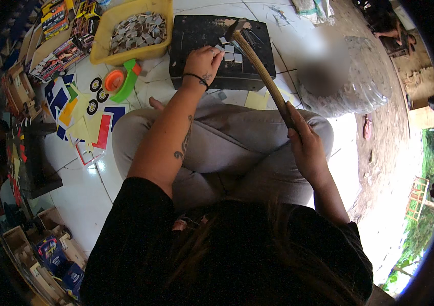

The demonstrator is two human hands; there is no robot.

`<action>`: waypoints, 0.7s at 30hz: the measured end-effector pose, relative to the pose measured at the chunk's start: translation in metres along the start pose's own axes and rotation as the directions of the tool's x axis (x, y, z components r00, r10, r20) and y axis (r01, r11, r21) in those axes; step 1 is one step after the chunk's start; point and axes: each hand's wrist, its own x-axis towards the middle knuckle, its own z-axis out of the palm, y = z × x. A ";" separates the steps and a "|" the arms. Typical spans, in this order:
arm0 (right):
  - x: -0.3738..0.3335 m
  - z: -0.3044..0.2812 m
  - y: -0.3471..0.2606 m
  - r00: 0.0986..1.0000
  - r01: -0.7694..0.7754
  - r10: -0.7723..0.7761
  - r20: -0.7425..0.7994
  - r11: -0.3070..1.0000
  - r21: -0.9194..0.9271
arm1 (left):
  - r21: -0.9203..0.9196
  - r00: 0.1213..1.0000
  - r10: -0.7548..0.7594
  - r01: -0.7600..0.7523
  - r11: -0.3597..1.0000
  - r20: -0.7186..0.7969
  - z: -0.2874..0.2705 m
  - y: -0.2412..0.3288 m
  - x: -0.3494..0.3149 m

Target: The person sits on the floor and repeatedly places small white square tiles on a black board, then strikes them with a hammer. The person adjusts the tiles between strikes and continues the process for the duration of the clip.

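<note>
My right hand (306, 140) is wrapped round the lower end of a hammer's wooden handle. The hammer (265, 71) slants up and to the left, its metal head over the far part of a black box-like block (191, 38). On top of this block rests my left hand (204, 64), fingers curled and pressed together. Its fingertips are right at a small square piece (219, 47); whether they grip it is hidden. Several more small pale square pieces (229, 49) lie beside it, and thin nails or pins (255, 38) lie to the right of the hammer head.
A yellow basin (102, 46) full of small square pieces stands beyond my left knee. Nearby are a green-and-orange plastic part (123, 81), toy wheels (96, 84) and coloured sheets (81, 125). Toy trucks (58, 56) line the left. A clear plastic bag (350, 97) sits right.
</note>
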 end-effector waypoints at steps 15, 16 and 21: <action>-0.008 0.011 -0.002 0.998 0.016 -0.023 -0.064 0.994 -0.111 | 0.154 0.986 0.126 -0.108 0.982 -0.112 0.012 -0.003 -0.005; -0.007 0.011 -0.001 0.999 0.015 -0.019 -0.033 0.995 -0.096 | 0.147 0.988 0.119 -0.103 0.984 -0.100 0.012 -0.003 -0.005; -0.008 0.009 0.001 0.999 0.023 -0.026 -0.032 0.996 -0.085 | 0.180 0.994 0.098 -0.087 0.980 -0.054 0.012 -0.002 -0.005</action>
